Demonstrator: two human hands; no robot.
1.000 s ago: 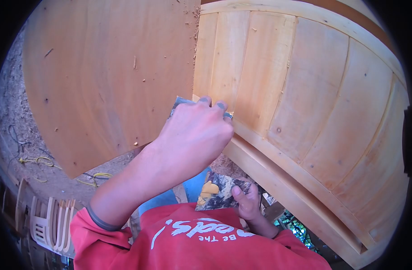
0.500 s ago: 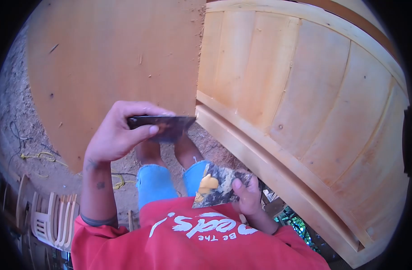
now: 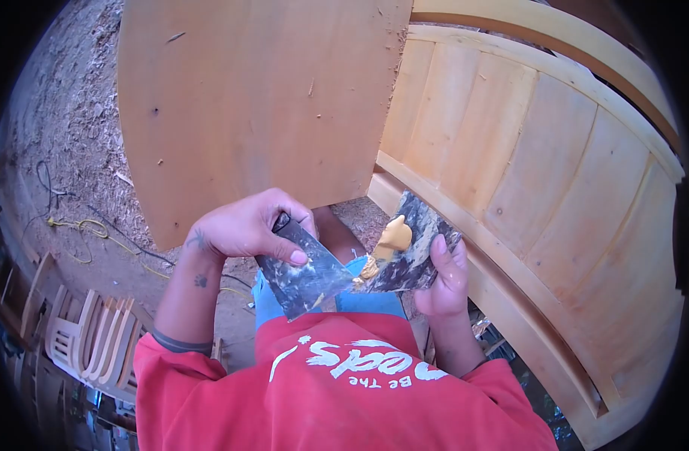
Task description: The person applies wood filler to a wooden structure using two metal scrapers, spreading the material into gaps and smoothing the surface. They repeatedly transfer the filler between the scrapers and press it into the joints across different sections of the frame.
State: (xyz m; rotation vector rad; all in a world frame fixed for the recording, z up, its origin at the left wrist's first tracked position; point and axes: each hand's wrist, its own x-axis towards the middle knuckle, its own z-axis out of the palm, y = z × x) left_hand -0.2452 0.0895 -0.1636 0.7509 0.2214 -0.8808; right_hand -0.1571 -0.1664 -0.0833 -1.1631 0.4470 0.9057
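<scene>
My left hand (image 3: 258, 225) is closed on a flat, dark metal putty scraper (image 3: 307, 267) smeared with pale residue, its thumb across the face. The scraper's right corner meets the lower edge of a second flat plate (image 3: 412, 274), stained black and cream. My right hand (image 3: 443, 282) grips that plate by its right side, thumb on top; its other fingers are mostly hidden underneath. A thick lump of yellow-tan putty (image 3: 393, 239) lies on the plate, with a smaller smear trailing to the corner where the scraper touches.
A broad wooden panel (image 3: 261, 98) with shavings along its edge stands ahead. To the right is a framed plank panel (image 3: 547, 165). Curved wooden chair parts (image 3: 96, 338) sit at lower left. A yellow cord (image 3: 96, 228) and a dark cable cross the shaving-strewn ground.
My left hand has brought the scraper from near the panel's corner down and right to the putty plate. My right hand has raised the plate to meet it. The view has shifted.
</scene>
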